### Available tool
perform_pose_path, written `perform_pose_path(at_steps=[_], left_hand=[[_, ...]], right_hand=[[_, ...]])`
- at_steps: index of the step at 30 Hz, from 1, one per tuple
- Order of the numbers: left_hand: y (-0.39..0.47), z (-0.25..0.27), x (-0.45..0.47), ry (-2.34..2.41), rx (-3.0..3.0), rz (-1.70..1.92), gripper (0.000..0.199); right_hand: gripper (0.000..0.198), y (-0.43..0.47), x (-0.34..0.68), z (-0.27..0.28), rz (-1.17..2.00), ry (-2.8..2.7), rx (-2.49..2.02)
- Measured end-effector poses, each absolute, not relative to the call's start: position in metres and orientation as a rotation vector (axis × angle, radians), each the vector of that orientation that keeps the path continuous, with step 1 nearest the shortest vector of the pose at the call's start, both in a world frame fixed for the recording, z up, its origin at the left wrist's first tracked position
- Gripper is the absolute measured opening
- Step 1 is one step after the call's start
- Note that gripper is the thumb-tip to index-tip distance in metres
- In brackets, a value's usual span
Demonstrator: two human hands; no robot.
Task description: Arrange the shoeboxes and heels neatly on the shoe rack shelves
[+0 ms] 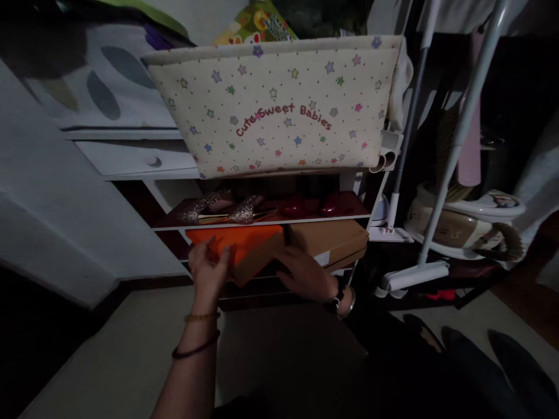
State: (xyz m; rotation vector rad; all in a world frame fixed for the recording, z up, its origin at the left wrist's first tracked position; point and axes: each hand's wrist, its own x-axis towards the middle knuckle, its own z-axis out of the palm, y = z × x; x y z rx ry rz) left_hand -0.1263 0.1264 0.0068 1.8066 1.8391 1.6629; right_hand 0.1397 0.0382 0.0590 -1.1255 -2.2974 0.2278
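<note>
An orange cardboard box (244,241) with a brown side sits at an angle on the lower shelf of a rack, its front corner jutting out. My left hand (208,265) grips its left part, thumb and fingers bent over the orange face. At its right end, my right hand (305,276) has its fingers closed against the brown side; the fingertips are partly in shadow. Right beside it on the same shelf lies a brown cardboard box (334,238) with a white label.
Glittery shoes (242,210) and dark red shoes (329,205) stand on the shelf above. A fabric bin (279,134) with stars overhangs the rack. Long-handled mops (454,139) lean at the right, near a white-and-brown pot (445,224). A white drawer (144,160) is at left.
</note>
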Motion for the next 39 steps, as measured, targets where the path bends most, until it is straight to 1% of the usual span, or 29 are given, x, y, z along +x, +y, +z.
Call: perform_pose_path(at_steps=[4, 7, 12, 14, 16, 18, 19, 21, 24, 27, 29, 32, 35, 39], left_hand=[[0.081, -0.001, -0.083, 1.681, 2.02, 1.628, 0.041], [0.064, -0.002, -0.063, 1.679, 2.187, 1.571, 0.039], [0.058, -0.013, -0.058, 1.596, 2.109, 1.572, 0.035], [0.059, -0.02, -0.056, 1.527, 2.048, 1.539, 0.032], [0.06, -0.025, -0.053, 1.475, 1.987, 1.483, 0.028], [0.06, -0.027, -0.048, 1.447, 1.91, 1.383, 0.022], [0.06, -0.027, -0.045, 1.432, 1.858, 1.321, 0.02], [0.06, -0.024, -0.037, 1.379, 1.703, 1.203, 0.021], [0.056, -0.006, -0.026, 1.148, 1.376, 1.124, 0.041], [0.041, 0.028, -0.019, 0.74, 1.126, 1.06, 0.063], [0.025, 0.053, -0.019, 0.473, 1.048, 0.97, 0.072], [0.004, 0.075, -0.023, 0.204, 1.098, 0.83, 0.082], [0.0, 0.07, -0.024, 0.086, 1.148, 0.738, 0.085], [0.016, 0.048, -0.021, 0.043, 1.063, 0.629, 0.085]], right_hand=[[0.039, 0.007, 0.159, 0.027, 0.625, -2.225, -1.144], [0.039, 0.002, 0.173, 0.008, 0.829, -2.297, -1.133], [0.041, 0.002, 0.196, 0.0, 0.895, -2.248, -1.217], [0.038, 0.003, 0.204, 0.001, 0.898, -2.235, -1.267], [0.027, 0.005, 0.21, 0.001, 0.874, -2.2, -1.334], [0.011, 0.009, 0.214, -0.002, 0.888, -2.158, -1.404], [0.011, 0.013, 0.216, -0.004, 0.927, -2.133, -1.421], [0.027, 0.019, 0.217, -0.004, 1.074, -2.047, -1.405], [0.045, 0.023, 0.214, 0.011, 1.297, -1.797, -1.221], [0.059, 0.011, 0.212, 0.042, 1.462, -1.476, -0.829], [0.067, -0.004, 0.214, 0.064, 1.581, -1.35, -0.505], [0.078, -0.024, 0.221, 0.082, 1.674, -1.354, -0.132], [0.085, -0.026, 0.227, 0.074, 1.782, -1.381, -0.008], [0.086, -0.007, 0.228, 0.043, 1.983, -1.333, 0.009]])
